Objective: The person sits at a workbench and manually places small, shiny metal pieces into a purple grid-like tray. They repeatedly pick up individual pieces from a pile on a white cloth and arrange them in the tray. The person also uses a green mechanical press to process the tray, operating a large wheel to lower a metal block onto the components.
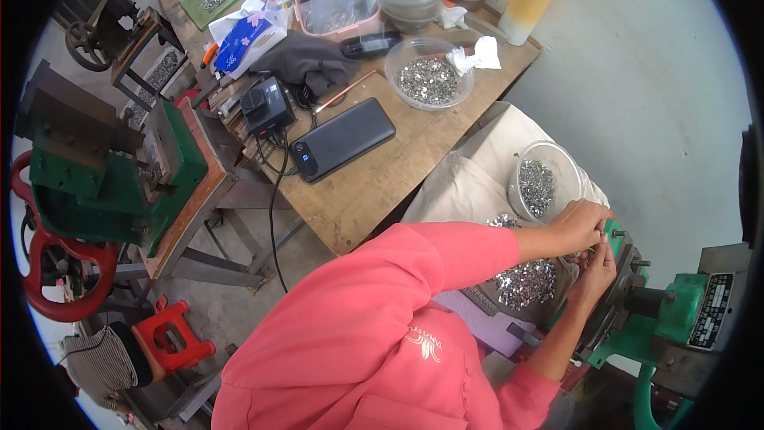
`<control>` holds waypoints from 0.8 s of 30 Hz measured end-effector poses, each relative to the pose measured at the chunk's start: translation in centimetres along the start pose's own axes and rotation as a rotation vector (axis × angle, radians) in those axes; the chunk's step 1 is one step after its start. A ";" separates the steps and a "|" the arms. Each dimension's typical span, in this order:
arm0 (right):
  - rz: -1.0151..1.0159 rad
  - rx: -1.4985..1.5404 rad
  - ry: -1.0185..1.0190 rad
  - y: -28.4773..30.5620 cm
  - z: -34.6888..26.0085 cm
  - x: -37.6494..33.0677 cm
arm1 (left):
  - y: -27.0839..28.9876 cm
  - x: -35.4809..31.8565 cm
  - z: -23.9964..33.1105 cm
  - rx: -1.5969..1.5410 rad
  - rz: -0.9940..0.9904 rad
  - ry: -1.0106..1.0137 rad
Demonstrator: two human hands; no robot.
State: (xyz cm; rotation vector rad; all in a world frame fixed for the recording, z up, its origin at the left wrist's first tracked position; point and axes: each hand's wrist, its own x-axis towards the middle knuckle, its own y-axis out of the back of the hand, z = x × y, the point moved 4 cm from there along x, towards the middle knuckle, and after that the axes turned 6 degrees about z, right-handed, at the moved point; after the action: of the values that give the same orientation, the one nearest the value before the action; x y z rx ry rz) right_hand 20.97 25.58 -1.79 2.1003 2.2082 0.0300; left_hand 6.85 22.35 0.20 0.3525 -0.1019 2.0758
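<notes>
My left hand (579, 226) and my right hand (595, 272) meet at the near side of a green machine (611, 232) with a dark metal head. Their fingertips are pinched together and nearly touching. Whatever lies between the fingers is too small or hidden to make out. Just beyond my left hand, a clear round tub (521, 183) of small silver metal pieces rests tilted on cream cloth (469, 183). Beneath my left forearm, a heap of shiny metal pieces (525, 283) lies close to my right wrist.
On the wooden table (374, 199) lie a black power bank (342, 139), a black charger box (267, 107) and a clear bowl of metal pieces (430, 80). A yellow bottle (527, 8) stands at its far corner. Another green press (119, 191) and a red stool (173, 334) are at left.
</notes>
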 end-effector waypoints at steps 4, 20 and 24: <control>-0.038 0.183 -0.132 0.5 0.6 0.6 | -0.6 0.0 -0.6 -0.106 -0.027 0.065; 0.021 -0.243 0.086 1.8 0.7 2.0 | -0.5 -0.9 -1.4 0.342 -0.113 -0.194; -0.018 -0.413 0.278 2.0 1.5 2.5 | 0.6 -1.8 -1.0 0.297 -0.087 -0.252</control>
State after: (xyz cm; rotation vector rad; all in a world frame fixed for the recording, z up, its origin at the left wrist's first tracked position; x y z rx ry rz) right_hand 22.95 28.06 -3.25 1.9352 2.1209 0.7497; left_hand 7.01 20.74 -1.26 0.7859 0.0713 1.9528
